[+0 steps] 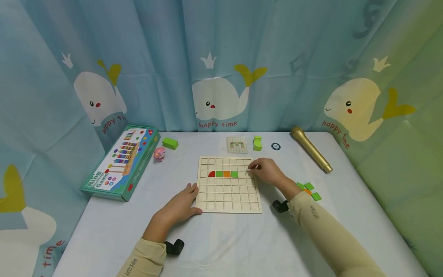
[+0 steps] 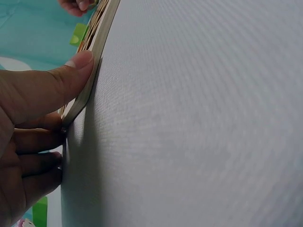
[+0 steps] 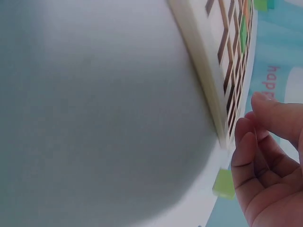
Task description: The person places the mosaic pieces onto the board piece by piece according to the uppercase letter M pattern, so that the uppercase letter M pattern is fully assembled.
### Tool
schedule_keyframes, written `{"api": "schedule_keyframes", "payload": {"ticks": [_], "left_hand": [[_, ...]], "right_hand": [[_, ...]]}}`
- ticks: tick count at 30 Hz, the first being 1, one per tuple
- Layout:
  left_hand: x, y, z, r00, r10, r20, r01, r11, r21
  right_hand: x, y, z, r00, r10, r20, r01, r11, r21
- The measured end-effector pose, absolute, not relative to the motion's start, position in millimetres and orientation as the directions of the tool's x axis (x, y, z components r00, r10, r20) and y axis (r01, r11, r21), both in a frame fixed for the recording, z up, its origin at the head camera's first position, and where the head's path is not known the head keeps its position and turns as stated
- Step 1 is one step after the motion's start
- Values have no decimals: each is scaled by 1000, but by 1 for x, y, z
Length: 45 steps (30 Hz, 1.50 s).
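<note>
A square wooden grid board (image 1: 228, 194) lies on the table. One of its upper rows carries a red quarter-round tile (image 1: 212, 174), a green tile (image 1: 219, 174), an orange tile (image 1: 226, 174) and another green tile (image 1: 234, 174). My left hand (image 1: 180, 204) steadies the board's near left corner, thumb (image 2: 80, 59) against the near edge and fingers along the left side. Over the board's right edge, level with the tile row, is my right hand (image 1: 269, 171), its thumb and index finger brought close together. Whether a tile sits between those fingertips I cannot tell.
Loose green and orange tiles (image 1: 316, 196) lie beside the right forearm. Behind the board are a pattern card (image 1: 237, 145), a green block (image 1: 257, 143) and a round disc (image 1: 275, 146). A gold microphone (image 1: 311, 150) lies right; a game box (image 1: 121, 163), pink toy (image 1: 159, 154) and green block (image 1: 170, 143) left.
</note>
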<state>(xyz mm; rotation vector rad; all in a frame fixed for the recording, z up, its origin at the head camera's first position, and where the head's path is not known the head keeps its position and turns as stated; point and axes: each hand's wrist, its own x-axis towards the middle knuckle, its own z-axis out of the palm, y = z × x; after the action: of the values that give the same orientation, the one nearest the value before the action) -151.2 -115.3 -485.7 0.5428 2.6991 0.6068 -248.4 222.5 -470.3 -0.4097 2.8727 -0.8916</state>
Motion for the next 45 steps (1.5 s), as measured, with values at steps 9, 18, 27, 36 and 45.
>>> {"api": "schedule_keyframes", "payload": {"ticks": [9, 18, 27, 36, 45], "left_hand": [[-150, -115, -487, -879, 422, -223, 286, 840, 462], [-149, -114, -484, -877, 428, -217, 289, 832, 473], [-149, -115, -485, -879, 427, -213, 291, 833, 471], [-149, -114, -482, -878, 424, -222, 291, 841, 457], [-150, -114, -483, -880, 425, -213, 293, 837, 461]], "right_hand": [[-246, 242, -470, -971, -239, -24, -187, 814, -550], [-242, 264, -471, -977, -215, -1, -182, 827, -533], [-236, 284, -469, -984, -180, -9, -148, 840, -523], [-233, 304, -473, -992, -126, -29, -93, 852, -515], [-229, 313, -474, -995, -75, -60, -34, 860, -509]]}}
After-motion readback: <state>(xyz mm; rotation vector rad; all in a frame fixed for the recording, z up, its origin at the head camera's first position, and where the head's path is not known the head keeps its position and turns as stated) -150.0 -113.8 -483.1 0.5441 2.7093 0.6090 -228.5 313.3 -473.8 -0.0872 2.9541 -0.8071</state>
